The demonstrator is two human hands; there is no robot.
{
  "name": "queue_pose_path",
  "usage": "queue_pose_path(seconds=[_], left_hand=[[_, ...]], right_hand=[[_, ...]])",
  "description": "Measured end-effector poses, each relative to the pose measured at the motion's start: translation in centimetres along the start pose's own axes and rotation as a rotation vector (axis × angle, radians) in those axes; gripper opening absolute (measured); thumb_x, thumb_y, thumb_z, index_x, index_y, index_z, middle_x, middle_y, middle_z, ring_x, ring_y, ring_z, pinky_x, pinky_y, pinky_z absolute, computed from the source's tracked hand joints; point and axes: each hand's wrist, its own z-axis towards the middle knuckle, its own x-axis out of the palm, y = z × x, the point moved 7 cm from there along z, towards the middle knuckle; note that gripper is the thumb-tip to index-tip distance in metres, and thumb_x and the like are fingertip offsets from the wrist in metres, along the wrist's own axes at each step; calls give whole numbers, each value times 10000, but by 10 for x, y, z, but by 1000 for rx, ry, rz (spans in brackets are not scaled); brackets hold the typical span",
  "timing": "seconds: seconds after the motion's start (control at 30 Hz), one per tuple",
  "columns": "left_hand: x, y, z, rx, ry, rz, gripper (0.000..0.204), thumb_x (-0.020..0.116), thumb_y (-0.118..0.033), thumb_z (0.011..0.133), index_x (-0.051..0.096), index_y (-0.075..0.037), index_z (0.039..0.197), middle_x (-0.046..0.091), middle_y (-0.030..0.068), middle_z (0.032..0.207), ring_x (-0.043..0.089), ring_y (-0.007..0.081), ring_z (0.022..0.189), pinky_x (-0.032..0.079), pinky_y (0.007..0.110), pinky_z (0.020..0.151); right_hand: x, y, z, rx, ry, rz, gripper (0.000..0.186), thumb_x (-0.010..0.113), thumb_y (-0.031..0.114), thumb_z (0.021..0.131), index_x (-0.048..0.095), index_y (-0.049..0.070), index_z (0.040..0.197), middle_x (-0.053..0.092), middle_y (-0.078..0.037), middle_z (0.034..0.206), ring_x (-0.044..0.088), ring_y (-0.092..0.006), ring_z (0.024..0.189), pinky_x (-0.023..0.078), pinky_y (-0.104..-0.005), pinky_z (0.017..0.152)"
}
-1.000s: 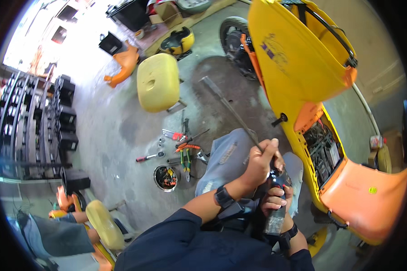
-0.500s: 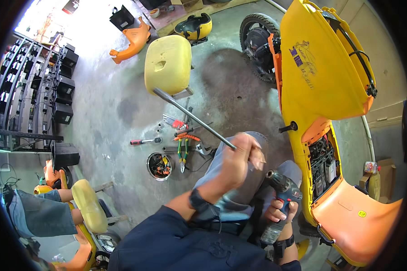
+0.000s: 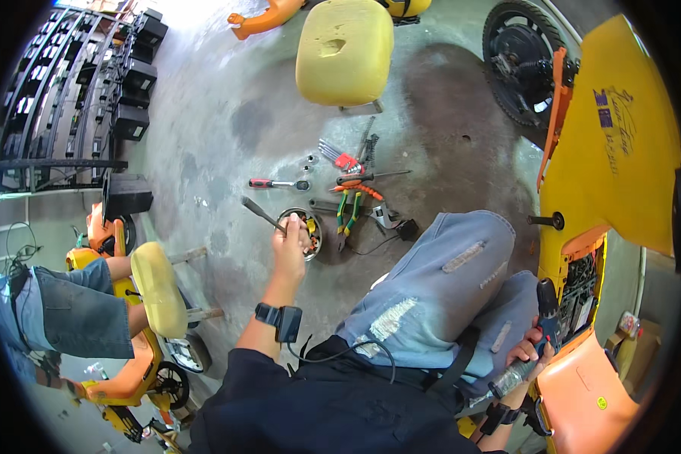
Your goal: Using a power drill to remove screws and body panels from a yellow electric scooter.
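My left hand (image 3: 289, 240) grips a dark metal rod (image 3: 262, 213), pointing up and left over a steel bowl (image 3: 317, 244) of small mixed parts; whether it touches the bowl I cannot tell. My right hand (image 3: 528, 352) is closed on a cordless drill (image 3: 548, 312), held upright beside my right leg in torn jeans. On the floor ahead lie a ratchet (image 3: 268, 184), a red-holdered key set (image 3: 346, 161), green-handled pliers (image 3: 348, 210), a screwdriver (image 3: 386, 175) and an adjustable wrench (image 3: 387, 217).
An opened yellow scooter (image 3: 613, 181) stands at my right, its wheel (image 3: 518, 60) beyond. A padded stool (image 3: 344, 68) is ahead. A metal rack (image 3: 53, 98) with black boxes is left. A person in denim shorts (image 3: 83, 318) is beside another scooter (image 3: 125, 374).
My left hand has left the drill and moved left with the rod to over the bowl. My right hand with the drill has moved right. The view has shifted.
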Motion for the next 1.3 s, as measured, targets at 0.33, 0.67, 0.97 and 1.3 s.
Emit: queue_pose_path(seconds=[0.33,0.67,0.97,1.3], left_hand=[[-38,200,-52,-185,444,1249,462,586,-449,922,633,-13,777,648,228,743,655,403,753,498,498,693],[-12,219,-24,-137,239,1353,270,576,-261,876,609,-15,982,672,255,902,644,436,888,507,524,796],[83,215,13,-183,282,1330,335,574,-320,881,606,2,965,678,267,942,657,442,916,522,537,800],[95,263,43,-120,540,1344,441,573,-377,860,681,50,881,663,299,989,624,456,998,482,528,887]], right_hand=[[-20,-3,29,159,-346,-621,706,640,305,840,390,-59,1390,587,-96,1025,522,-129,610,468,-321,601],[-17,2,29,51,-315,-519,685,621,307,868,384,-60,1395,576,-83,1040,525,-126,650,467,-323,629],[-9,1,27,-70,-356,-666,659,625,330,846,450,-72,1338,592,-94,1002,527,-132,632,476,-321,620],[7,-10,30,-121,-368,-751,647,657,294,813,473,-84,1304,604,-115,974,545,-154,613,510,-331,610]])
